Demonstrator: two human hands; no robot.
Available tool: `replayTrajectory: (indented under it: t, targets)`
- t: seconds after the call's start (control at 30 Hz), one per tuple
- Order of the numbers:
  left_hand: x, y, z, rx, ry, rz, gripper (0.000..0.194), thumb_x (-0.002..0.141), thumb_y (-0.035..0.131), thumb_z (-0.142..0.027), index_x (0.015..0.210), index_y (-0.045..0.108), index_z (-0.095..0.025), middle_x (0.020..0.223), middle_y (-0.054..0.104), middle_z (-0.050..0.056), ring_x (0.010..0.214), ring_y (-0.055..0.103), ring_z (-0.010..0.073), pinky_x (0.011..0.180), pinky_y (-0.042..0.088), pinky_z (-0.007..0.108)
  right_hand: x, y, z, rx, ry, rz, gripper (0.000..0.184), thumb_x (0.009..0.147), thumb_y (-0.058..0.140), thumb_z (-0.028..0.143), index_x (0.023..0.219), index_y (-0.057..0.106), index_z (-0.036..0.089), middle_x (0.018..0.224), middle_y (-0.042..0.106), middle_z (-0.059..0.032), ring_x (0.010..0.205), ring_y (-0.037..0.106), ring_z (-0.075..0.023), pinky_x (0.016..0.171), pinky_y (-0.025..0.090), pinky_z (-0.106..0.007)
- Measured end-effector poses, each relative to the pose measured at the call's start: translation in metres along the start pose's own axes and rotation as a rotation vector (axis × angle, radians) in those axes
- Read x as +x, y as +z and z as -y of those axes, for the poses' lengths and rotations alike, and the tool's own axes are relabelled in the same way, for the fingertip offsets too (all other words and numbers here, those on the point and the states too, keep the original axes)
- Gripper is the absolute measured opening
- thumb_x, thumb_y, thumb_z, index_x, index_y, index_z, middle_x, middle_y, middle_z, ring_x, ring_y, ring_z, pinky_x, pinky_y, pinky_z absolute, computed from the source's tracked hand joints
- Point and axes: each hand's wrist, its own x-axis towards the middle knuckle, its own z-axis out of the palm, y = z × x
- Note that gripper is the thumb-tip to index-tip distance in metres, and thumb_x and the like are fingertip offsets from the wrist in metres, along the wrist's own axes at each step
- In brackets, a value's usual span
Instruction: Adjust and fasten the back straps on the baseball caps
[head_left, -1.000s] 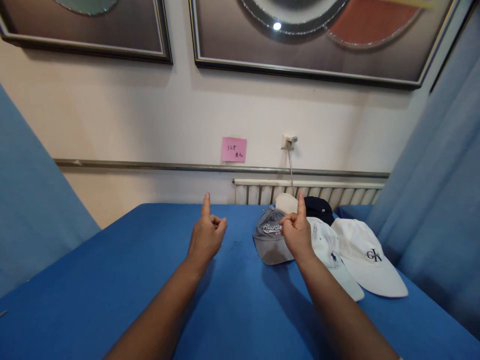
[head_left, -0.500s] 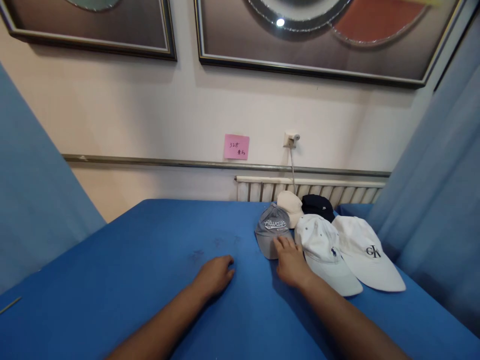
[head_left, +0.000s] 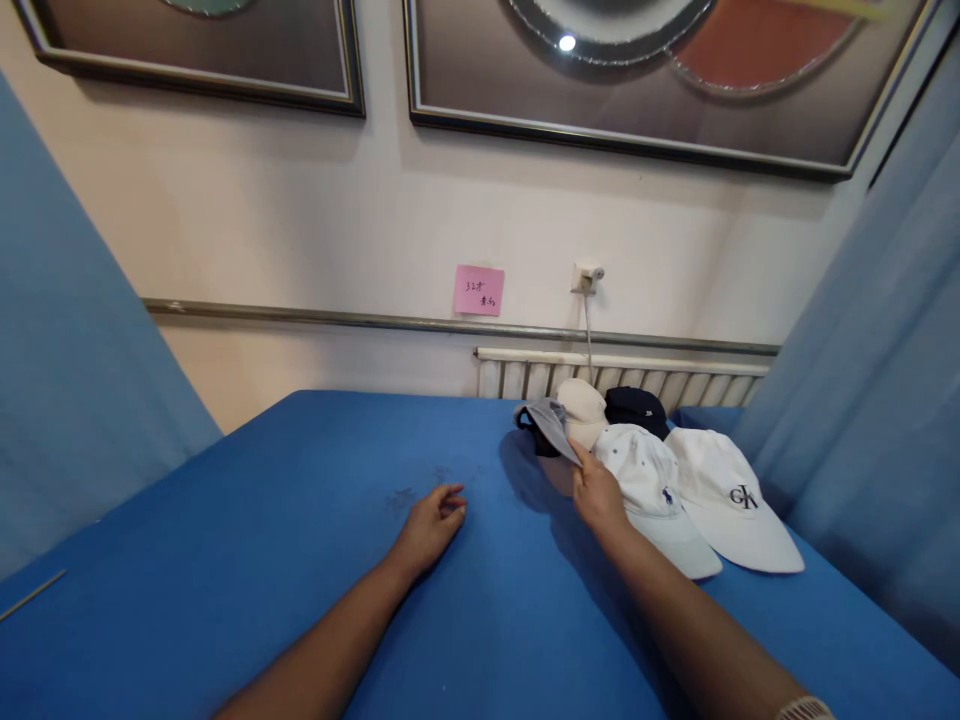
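My right hand (head_left: 598, 492) grips the grey baseball cap (head_left: 553, 425) by its brim. The cap is lifted and tilted on its side, casting a shadow on the blue surface, so its front lettering is out of sight. Left of it, my left hand (head_left: 433, 520) is low over the blue-covered table (head_left: 315, 520), fingers loosely curled and apart, holding nothing. Close to my right hand lies a white cap (head_left: 637, 470) with a small dark emblem. A larger white cap (head_left: 720, 480) with dark letters sits to its right. Behind are a cream cap (head_left: 581, 405) and a navy cap (head_left: 636, 408).
A radiator (head_left: 525, 378), a metal pipe (head_left: 337, 320) and a wall socket (head_left: 585, 279) with a cord are behind the table. Blue curtains (head_left: 877, 400) hang at both sides. A thin stick (head_left: 34, 597) lies at the left edge. A pink note (head_left: 478, 290) is on the wall.
My right hand has taken the grey cap by the brim, raised it and turned it sideways. My left hand has shifted slightly, its fingers opening a little.
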Motion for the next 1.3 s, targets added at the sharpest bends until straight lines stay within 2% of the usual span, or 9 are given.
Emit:
replayTrajectory:
  t: [0.13,0.27,0.43,0.6,0.67,0.77,0.87,1.07,1.3]
  targets:
    - [0.009,-0.001,0.005,-0.215,-0.034,-0.112,0.067,0.082,0.059,-0.041,0.138,0.039,-0.012,0.138,0.052,0.024,0.106,0.066,0.0258,0.084,0.055,0.04,-0.009,0.009,0.005,0.647,0.151,-0.057,0.047,0.092,0.045,0.046,0.126,0.058,0.017,0.116,0.069,-0.0108,0.106,0.064,-0.0264,0.089,0.052,-0.039]
    - [0.012,-0.005,-0.001,-0.489,0.035,-0.245,0.078,0.069,0.074,-0.047,0.132,0.044,-0.013,0.134,0.055,0.022,0.108,0.064,0.0299,0.09,0.053,0.044,-0.024,0.027,0.006,1.066,0.263,0.061,0.052,0.082,0.061,0.055,0.12,0.061,0.02,0.102,0.073,-0.0076,0.085,0.069,-0.0251,0.074,0.056,-0.038]
    - [0.01,-0.009,-0.004,-0.562,0.038,-0.365,0.076,0.071,0.074,-0.045,0.134,0.043,-0.015,0.125,0.061,0.017,0.115,0.061,0.0294,0.1,0.047,0.047,-0.038,0.028,0.0,1.172,0.335,0.048,0.049,0.073,0.073,0.051,0.111,0.065,0.021,0.096,0.074,-0.0059,0.085,0.068,-0.0236,0.075,0.055,-0.035]
    - [0.009,-0.016,-0.004,-0.42,0.058,-0.483,0.077,0.074,0.072,-0.036,0.141,0.037,-0.018,0.138,0.052,0.018,0.12,0.057,0.0276,0.099,0.048,0.044,-0.043,0.013,-0.009,1.232,0.405,0.118,0.052,0.072,0.076,0.05,0.111,0.064,0.018,0.097,0.074,-0.0093,0.079,0.07,-0.0245,0.072,0.056,-0.036]
    - [0.007,-0.019,-0.007,-0.249,0.107,-0.466,0.068,0.075,0.07,-0.035,0.136,0.045,-0.018,0.138,0.053,0.016,0.12,0.057,0.0275,0.097,0.049,0.043,-0.043,0.01,-0.012,1.216,0.422,0.169,0.052,0.072,0.076,0.049,0.11,0.064,0.017,0.096,0.074,-0.0104,0.079,0.07,-0.0247,0.071,0.055,-0.036]
    - [0.002,-0.022,-0.012,-0.023,0.163,-0.364,0.042,0.081,0.062,-0.038,0.117,0.061,-0.017,0.115,0.068,0.012,0.107,0.064,0.025,0.094,0.05,0.042,-0.041,0.012,-0.019,1.076,0.408,0.246,0.047,0.075,0.07,0.05,0.107,0.064,0.016,0.095,0.074,-0.0117,0.081,0.07,-0.026,0.072,0.055,-0.037]
    - [-0.002,-0.022,-0.018,0.034,0.173,-0.294,0.03,0.084,0.057,-0.038,0.103,0.067,-0.018,0.096,0.072,0.007,0.089,0.068,0.0225,0.087,0.053,0.039,-0.039,0.017,-0.025,0.73,0.353,0.134,0.041,0.077,0.065,0.044,0.106,0.064,0.016,0.097,0.072,-0.0131,0.088,0.068,-0.0294,0.077,0.054,-0.042]
    - [-0.007,-0.024,-0.025,0.258,0.177,-0.252,0.029,0.083,0.057,-0.04,0.102,0.065,-0.019,0.106,0.071,0.008,0.101,0.066,0.0261,0.091,0.049,0.04,-0.044,0.019,-0.012,0.019,-0.009,-0.255,0.052,0.079,0.054,0.021,0.13,0.049,0.014,0.131,0.054,-0.0186,0.126,0.046,-0.0338,0.104,0.038,-0.053]
    - [-0.005,-0.021,-0.021,0.29,0.13,-0.054,0.048,0.08,0.061,-0.035,0.125,0.057,-0.018,0.12,0.069,0.012,0.111,0.063,0.0296,0.095,0.046,0.041,-0.064,0.022,0.037,0.037,-0.291,-0.096,0.038,0.083,0.049,0.015,0.12,0.057,0.021,0.127,0.057,-0.012,0.119,0.053,-0.0282,0.1,0.043,-0.05]
